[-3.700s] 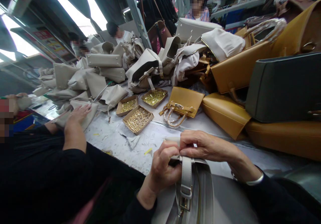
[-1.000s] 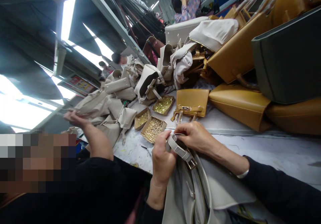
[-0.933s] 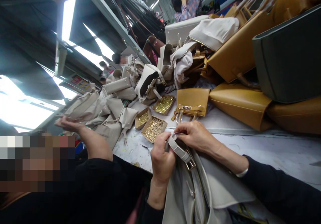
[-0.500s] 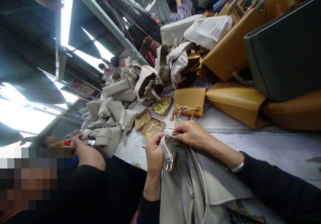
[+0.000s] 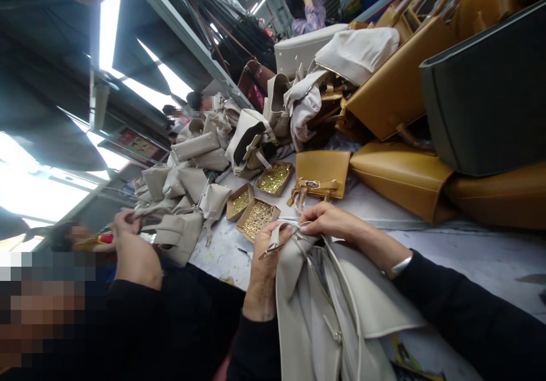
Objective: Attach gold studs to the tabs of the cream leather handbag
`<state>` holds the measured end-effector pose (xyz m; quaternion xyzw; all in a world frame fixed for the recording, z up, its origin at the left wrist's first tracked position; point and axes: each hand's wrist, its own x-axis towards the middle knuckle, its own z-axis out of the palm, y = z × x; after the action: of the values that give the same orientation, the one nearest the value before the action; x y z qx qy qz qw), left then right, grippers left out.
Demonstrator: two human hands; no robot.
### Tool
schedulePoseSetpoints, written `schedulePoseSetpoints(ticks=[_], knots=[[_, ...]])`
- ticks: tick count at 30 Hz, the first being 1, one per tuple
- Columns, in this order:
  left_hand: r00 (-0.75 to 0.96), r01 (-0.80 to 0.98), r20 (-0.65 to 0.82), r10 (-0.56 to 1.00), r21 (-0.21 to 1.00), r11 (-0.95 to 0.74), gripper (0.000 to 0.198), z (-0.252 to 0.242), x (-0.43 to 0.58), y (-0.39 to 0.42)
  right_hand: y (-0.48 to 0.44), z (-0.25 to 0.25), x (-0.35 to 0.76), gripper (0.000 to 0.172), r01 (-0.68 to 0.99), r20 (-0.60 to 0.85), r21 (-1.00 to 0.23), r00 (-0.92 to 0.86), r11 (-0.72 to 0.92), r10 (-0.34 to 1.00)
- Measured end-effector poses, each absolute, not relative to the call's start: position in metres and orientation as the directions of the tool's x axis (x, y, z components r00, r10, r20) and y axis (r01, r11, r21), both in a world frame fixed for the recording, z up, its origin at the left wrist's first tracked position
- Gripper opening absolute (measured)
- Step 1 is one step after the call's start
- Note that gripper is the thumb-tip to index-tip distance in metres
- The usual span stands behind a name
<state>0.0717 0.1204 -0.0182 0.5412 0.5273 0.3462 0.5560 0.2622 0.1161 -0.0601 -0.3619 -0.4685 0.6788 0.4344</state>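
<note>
My left hand (image 5: 265, 243) pinches the pale strap (image 5: 276, 239) with its gold buckle (image 5: 268, 251); my right hand (image 5: 325, 222) grips the grey bag (image 5: 341, 307) rim beside it. I judge it best to keep the strap taut and feed slowly.

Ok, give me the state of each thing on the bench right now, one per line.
left hand: pinching the strap
right hand: gripping the grey bag top edge
grey bag: open, slumped off the table edge
three cardboard trays: open, filled with gold hardware
small mustard bag: closed, lying flat
</note>
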Motion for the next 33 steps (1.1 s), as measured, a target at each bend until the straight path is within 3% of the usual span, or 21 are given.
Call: schedulePoseSetpoints(ticks=[8, 17, 28, 33], knots=[[0.213, 0.031, -0.366, 0.906, 0.929, 0.369, 0.039, -0.037, 0.074, 0.131, 0.118, -0.071, 0.262, 0.032, -0.319, -0.144, -0.907, -0.378, -0.275, 0.914], [0.242, -0.066, -0.395, 0.886, 0.904, 0.422, 0.045, -0.049, 0.073, 0.131, 0.116, -0.072, 0.262, 0.042, -0.342, -0.207, -0.871, -0.396, -0.353, 0.895], [0.255, -0.162, -0.321, 0.912, 0.916, 0.367, 0.038, -0.032, 0.076, 0.117, 0.106, -0.051, 0.268, 0.043, -0.327, -0.150, -0.893, -0.432, -0.310, 0.889], [0.308, -0.175, -0.169, 0.936, 0.957, 0.230, 0.048, -0.010, 0.079, 0.095, 0.102, -0.046, 0.269, 0.042, -0.351, -0.117, -0.893, -0.426, -0.283, 0.897]])
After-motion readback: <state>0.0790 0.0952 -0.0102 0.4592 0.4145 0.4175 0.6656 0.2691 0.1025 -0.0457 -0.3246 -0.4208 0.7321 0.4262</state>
